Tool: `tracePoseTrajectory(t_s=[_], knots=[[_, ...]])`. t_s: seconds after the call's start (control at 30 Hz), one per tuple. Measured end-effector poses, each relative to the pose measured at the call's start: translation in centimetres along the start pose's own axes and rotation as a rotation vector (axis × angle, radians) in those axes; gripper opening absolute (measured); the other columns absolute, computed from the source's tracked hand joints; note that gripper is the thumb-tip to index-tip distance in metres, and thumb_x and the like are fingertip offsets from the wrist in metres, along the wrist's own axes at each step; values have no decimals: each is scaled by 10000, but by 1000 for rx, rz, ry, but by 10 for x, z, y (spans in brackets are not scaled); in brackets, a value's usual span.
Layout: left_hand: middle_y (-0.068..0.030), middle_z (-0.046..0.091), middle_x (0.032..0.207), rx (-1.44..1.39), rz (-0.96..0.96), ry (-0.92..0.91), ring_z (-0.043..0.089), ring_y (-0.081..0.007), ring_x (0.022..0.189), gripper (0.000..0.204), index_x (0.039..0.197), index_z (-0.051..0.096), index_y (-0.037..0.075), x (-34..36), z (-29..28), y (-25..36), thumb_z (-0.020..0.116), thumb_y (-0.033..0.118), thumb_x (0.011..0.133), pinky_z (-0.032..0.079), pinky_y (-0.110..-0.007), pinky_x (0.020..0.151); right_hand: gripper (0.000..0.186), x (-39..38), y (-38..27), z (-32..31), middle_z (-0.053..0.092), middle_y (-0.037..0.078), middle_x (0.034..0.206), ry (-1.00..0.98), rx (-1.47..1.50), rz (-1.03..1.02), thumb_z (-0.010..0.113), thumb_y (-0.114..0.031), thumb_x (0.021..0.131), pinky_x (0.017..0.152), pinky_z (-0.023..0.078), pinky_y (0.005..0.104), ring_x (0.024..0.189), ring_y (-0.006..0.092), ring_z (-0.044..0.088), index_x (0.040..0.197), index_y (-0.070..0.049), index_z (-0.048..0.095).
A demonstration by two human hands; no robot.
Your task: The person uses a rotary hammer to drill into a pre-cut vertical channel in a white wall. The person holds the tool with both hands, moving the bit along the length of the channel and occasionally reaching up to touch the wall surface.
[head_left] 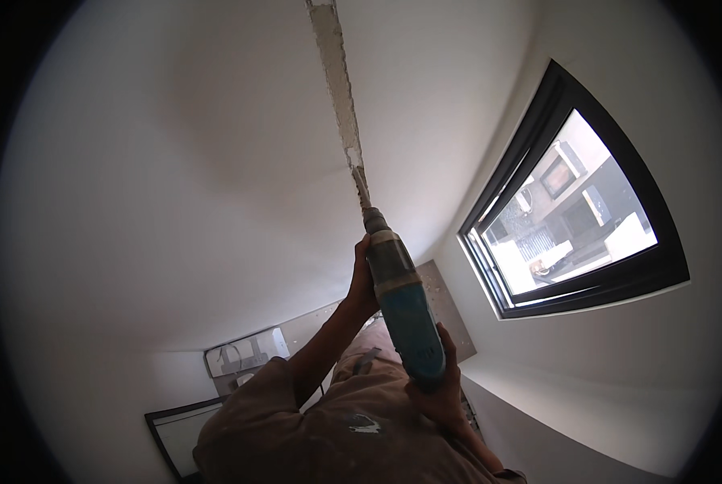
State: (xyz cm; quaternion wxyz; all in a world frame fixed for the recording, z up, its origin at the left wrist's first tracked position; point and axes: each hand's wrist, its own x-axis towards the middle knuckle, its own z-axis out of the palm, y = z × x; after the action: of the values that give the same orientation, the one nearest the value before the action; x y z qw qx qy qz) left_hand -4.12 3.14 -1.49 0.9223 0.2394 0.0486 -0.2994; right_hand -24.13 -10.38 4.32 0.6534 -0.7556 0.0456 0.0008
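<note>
A blue and dark-grey hammer drill (413,319) slants upward in front of me. Its chisel bit (362,187) meets the lower end of a rough chased groove (336,81) in the white wall. My left hand (362,278) is closed around the front of the drill, below its nose, with the fingers partly hidden behind the body. At the rear end, my right hand (441,391) grips the drill; its handle and trigger are hidden.
To the right a dark-framed window (571,218) is set in the wall, with buildings outside. A pale ledge (571,403) runs below it. Low on the left are a pale boxy object (252,352) and a dark-framed panel (179,431).
</note>
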Motion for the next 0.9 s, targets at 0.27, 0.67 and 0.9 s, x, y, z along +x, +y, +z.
tracePoseTrajectory(t_s=[0.27,0.67,0.9], knots=[[-75,608,931,-50,-1,82,619,-207,876,530,1067,530,89,10,-3,-5,457,582,889,517,-381,835,912,14,-12,-1,591,157,1104,132,-101,-26,623,-4,611,861,491,338,981,243,616,1429,-42,222],[-78,606,941,-81,5,20,620,-217,901,553,1075,526,97,13,11,1,462,609,876,512,-395,859,924,20,-20,-19,618,174,1075,58,-52,36,631,-12,599,860,499,350,983,256,630,1434,-57,238],[-68,601,917,-38,24,0,623,-214,865,548,1064,532,101,5,3,0,458,608,870,524,-394,822,884,14,-30,-7,623,182,1075,55,-137,33,598,-5,605,864,495,361,968,253,633,1419,-33,255]])
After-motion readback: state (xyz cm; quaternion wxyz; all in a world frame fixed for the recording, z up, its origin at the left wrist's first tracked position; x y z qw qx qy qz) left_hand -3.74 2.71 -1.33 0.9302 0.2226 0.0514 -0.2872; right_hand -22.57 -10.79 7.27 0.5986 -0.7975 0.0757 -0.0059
